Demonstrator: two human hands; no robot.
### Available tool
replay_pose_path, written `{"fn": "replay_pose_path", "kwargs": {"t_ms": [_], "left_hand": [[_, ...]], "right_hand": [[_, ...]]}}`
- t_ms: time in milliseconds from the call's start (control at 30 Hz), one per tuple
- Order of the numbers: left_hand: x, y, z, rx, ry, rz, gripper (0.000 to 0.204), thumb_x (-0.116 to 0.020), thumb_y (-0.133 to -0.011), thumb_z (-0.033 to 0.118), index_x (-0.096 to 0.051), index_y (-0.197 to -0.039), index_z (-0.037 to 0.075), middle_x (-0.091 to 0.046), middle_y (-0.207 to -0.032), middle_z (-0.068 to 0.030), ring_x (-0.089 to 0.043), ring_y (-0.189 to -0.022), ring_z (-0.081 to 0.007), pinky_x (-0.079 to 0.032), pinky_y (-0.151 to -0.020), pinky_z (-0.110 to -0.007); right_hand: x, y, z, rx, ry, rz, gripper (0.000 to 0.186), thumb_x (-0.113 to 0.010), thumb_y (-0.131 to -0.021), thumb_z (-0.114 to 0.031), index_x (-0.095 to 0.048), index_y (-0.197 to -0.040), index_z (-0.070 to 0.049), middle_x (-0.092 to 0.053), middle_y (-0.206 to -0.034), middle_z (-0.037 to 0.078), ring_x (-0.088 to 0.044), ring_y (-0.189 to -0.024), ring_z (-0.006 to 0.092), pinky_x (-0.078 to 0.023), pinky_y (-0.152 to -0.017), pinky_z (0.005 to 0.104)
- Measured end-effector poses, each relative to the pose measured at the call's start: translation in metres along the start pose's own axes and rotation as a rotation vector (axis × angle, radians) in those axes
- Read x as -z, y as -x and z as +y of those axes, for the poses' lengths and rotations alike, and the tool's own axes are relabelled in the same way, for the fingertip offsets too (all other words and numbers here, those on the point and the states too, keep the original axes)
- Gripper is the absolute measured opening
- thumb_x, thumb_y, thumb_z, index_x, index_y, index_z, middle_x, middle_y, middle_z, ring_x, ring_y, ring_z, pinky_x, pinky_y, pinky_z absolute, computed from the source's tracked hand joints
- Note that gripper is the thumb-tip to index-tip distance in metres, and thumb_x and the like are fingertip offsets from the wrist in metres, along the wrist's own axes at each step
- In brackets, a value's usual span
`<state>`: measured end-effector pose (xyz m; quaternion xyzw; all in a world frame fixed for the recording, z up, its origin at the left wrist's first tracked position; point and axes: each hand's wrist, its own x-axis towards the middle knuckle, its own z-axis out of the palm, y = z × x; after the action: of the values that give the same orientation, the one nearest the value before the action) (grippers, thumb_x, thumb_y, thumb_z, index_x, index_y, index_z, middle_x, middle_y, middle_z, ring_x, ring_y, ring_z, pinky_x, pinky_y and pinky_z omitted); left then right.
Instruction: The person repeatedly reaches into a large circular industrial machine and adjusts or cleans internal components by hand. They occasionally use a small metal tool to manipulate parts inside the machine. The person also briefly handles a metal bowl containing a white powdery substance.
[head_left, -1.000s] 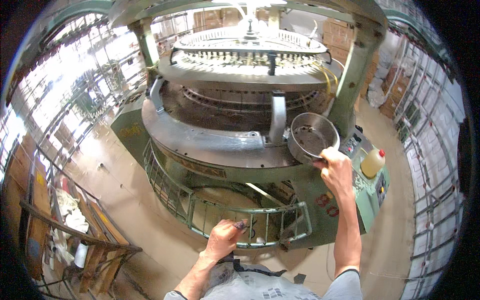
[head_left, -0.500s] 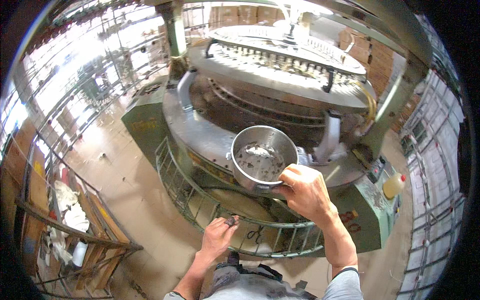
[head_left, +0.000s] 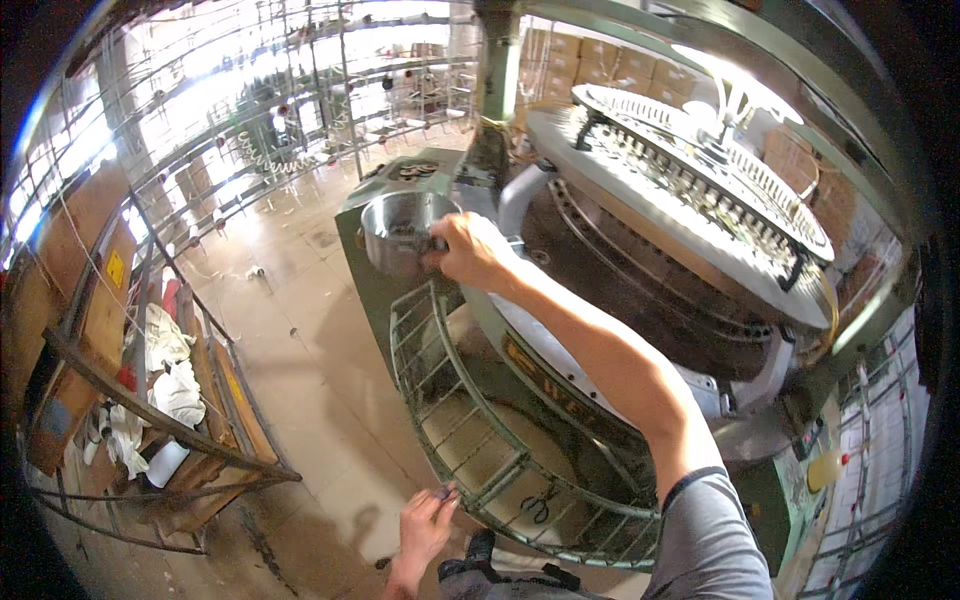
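A round steel pot (head_left: 388, 246) is held by its rim-side handle in my right hand (head_left: 468, 250), closed around it. The arm stretches across the front of a large round knitting machine (head_left: 640, 250). In this view the pot overlaps the green corner box (head_left: 410, 172) of the machine; whether it touches the box I cannot tell. Down by the curved green guard rail (head_left: 490, 460), my left hand (head_left: 425, 525) is closed in a pinch. A small dark thing (head_left: 445, 491) shows at its fingertips, too small to name.
Dark scissors (head_left: 538, 506) lie behind the rail. On the left stands a metal-framed rack (head_left: 160, 440) with boards and white cloths. A bottle of yellow liquid (head_left: 826, 469) sits at the right. Thread racks (head_left: 300, 110) and cardboard boxes (head_left: 590, 70) fill the background.
My right hand has carried the pot leftward, from in front of the machine to its left corner. The view has turned left. My left hand stays low, still pinching.
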<state>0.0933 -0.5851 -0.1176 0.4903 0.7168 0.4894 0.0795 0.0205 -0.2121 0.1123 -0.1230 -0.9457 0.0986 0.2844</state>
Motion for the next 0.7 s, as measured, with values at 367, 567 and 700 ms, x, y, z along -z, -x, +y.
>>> {"fn": "replay_pose_path", "kwargs": {"t_ms": [367,567,700], "left_hand": [[0.078,0.117,-0.076,0.760,-0.063,0.316,0.034,-0.066,-0.098,0.012,-0.065,-0.127,-0.004,-0.076,-0.103,-0.0127,-0.069,-0.092,-0.0182,-0.054,-0.084,-0.034],[0.064,0.104,-0.091,0.756,-0.247,0.197,0.033,-0.067,-0.097,0.011,-0.066,-0.128,0.001,-0.074,-0.111,-0.0123,-0.068,-0.102,-0.0196,-0.053,-0.091,-0.034],[0.040,0.070,-0.094,0.923,0.063,0.130,0.033,-0.069,-0.097,0.015,-0.069,-0.130,0.012,-0.069,-0.126,-0.0188,-0.069,-0.108,-0.0311,-0.055,-0.093,-0.044]], "right_hand": [[-0.156,-0.178,0.142,-0.299,0.312,0.117,0.018,-0.059,-0.089,-0.010,-0.075,-0.087,-0.002,-0.074,-0.091,0.019,-0.074,-0.089,0.0382,-0.062,-0.075,0.0454],[-0.150,-0.201,0.156,-0.296,0.262,0.209,0.018,-0.059,-0.092,-0.011,-0.071,-0.102,-0.002,-0.067,-0.113,0.024,-0.071,-0.095,0.0417,-0.060,-0.080,0.0482],[-0.139,-0.195,0.138,-0.303,0.287,0.086,0.012,-0.068,-0.089,-0.013,-0.073,-0.097,-0.006,-0.068,-0.102,0.020,-0.073,-0.084,0.0326,-0.062,-0.065,0.0385]]}}
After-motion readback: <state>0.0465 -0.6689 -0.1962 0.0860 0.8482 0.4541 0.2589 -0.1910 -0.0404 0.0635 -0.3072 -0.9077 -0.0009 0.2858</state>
